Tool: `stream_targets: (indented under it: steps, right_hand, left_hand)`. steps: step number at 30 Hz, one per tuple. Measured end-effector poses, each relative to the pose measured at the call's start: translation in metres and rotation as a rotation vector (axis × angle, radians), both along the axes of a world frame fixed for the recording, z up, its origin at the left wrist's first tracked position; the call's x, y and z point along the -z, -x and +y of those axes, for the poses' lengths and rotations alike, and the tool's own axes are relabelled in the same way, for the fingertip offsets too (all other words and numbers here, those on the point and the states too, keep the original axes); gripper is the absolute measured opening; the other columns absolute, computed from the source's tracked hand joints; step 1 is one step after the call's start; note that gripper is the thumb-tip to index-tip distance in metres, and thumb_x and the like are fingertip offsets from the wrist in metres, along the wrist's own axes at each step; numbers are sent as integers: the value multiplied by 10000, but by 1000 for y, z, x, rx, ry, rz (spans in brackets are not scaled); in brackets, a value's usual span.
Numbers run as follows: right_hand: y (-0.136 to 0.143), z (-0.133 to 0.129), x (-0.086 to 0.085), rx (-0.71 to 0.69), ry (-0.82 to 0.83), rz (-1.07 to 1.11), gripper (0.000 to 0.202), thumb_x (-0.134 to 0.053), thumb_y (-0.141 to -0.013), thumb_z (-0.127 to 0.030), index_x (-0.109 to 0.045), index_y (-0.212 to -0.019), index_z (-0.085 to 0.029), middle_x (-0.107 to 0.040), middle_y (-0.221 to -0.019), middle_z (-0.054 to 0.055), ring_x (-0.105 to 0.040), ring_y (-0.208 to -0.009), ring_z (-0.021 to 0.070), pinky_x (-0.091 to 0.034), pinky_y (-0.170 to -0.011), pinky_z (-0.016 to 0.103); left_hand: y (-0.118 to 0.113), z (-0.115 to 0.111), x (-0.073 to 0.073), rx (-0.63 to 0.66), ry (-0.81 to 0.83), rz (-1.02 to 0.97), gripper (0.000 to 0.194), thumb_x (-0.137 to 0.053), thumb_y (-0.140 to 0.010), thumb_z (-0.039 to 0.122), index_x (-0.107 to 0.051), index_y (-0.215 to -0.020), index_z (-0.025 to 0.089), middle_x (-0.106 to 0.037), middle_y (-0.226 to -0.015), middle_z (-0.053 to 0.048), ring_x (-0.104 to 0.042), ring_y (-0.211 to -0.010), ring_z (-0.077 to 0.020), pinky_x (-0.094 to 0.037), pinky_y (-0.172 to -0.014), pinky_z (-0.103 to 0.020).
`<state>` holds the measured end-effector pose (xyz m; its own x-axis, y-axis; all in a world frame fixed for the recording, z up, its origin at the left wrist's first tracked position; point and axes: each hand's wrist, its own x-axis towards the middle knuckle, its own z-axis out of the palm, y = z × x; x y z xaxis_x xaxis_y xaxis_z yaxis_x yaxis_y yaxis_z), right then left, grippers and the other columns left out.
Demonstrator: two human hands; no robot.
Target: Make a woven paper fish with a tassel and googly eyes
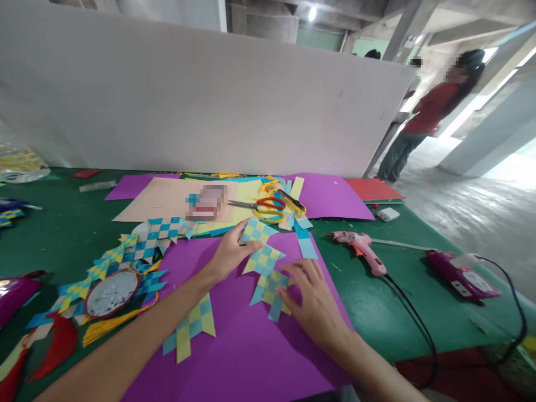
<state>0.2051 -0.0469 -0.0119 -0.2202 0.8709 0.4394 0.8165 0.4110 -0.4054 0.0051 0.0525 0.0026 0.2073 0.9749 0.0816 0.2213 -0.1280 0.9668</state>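
The woven paper piece [263,257] is held over the purple sheet [251,357] on the green worktop [389,318], between the person's two hands. It is made of flat strips in pale yellow and light blue, crossed over and under into an even check. Three checkered blocks join corner to corner in a stepped line, running from the upper left to the lower right. Strip ends stick out along its edges, several of them cut to points, and a short blue tab hangs from the lowest block. The surface looks matt and smooth, the colours soft

The left hand [231,249] pinches the top block, its thumb lying across the front. The right hand [312,298] has its fingers bent at the right edge of the lowest block, thumb apart from them; whether it grips the paper or only touches it, I cannot tell

A second woven piece [196,322] in the same colours lies on the purple sheet beside the left forearm, with pointed ends and a longer yellow strip hanging down
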Motion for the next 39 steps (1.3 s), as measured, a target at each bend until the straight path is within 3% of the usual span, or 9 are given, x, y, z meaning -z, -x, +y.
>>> stream_targets:
  steps: [3,7,12,15,20,26,31,35,39]
  right_hand:
    - [-9,17,-11,58,-6,129,465,-580,-877,-417,-491,-1285,-214,-554,-1203,119,-500,-1157,279,-432,-990,492]
    - [-8,38,-25,-94,295,157,732,-644,-816,-491,-362,-1437,-227,-622,-1179,110,-583,-1061,258,-470,-912,437]
    - [-9,34,-22,-163,490,162,300,-502,-917,-386,-703,-1014,-185,-635,-643,1,-535,-566,131,-412,-568,255]
    - [-26,21,-14,-158,458,171,401,-441,-944,-381,-689,-710,-169,-624,-597,2,-523,-554,117,-376,-532,232]
    - [-59,-2,-2,-71,480,208,380,-426,-946,-413,-706,-829,-185,-714,-748,17,-634,-665,154,-445,-582,231]
    - [-70,-16,1,20,405,116,320,-417,-961,-395,-693,-948,-235,-737,-873,13,-684,-747,172,-491,-683,271]
    - [-64,-10,-10,-39,168,-21,257,-426,-962,-273,-678,-965,-222,-704,-899,33,-659,-821,183,-517,-731,318]
    - [-51,8,-17,-119,96,-116,236,-445,-951,-225,-676,-984,-189,-689,-951,59,-637,-898,207,-537,-802,376]
    - [-31,24,-18,-201,71,-185,274,-460,-945,-206,-631,-1152,-152,-670,-1132,93,-610,-1047,218,-520,-920,405]
  left_hand:
    - [-1,-5,-9,53,6,-41,703,-734,-741,419,-465,-1346,185,-637,-1214,-77,-665,-974,-238,-579,-777,-327]
    - [0,-9,-18,105,-7,-83,673,-740,-732,420,-498,-1304,159,-676,-1119,-73,-670,-937,-240,-572,-751,-300]
    - [10,-4,-16,1,-60,-9,702,-736,-726,413,-496,-1334,159,-634,-1233,-95,-655,-1010,-266,-558,-823,-335]
    - [17,9,-14,-127,-128,72,730,-752,-698,445,-522,-1322,143,-571,-1333,-114,-568,-1181,-308,-518,-931,-368]
    - [20,48,-15,-33,-152,112,796,-760,-699,434,-452,-1397,205,-572,-1339,-110,-555,-1210,-317,-537,-902,-386]
    - [14,81,-19,-58,-410,519,716,-736,-743,358,-470,-1379,163,-586,-1312,-138,-531,-1238,-316,-438,-1030,-448]
    - [21,42,-14,59,-767,804,381,-554,-914,292,-569,-1275,171,-610,-1277,-107,-534,-1214,-255,-403,-1063,-443]
    - [24,6,5,287,-827,859,330,-439,-980,318,-643,-1185,160,-669,-1214,-93,-588,-1166,-224,-416,-1060,-413]
    - [22,-3,15,381,-776,862,324,-421,-992,311,-655,-1183,195,-654,-1256,-63,-572,-1213,-209,-333,-1129,-448]
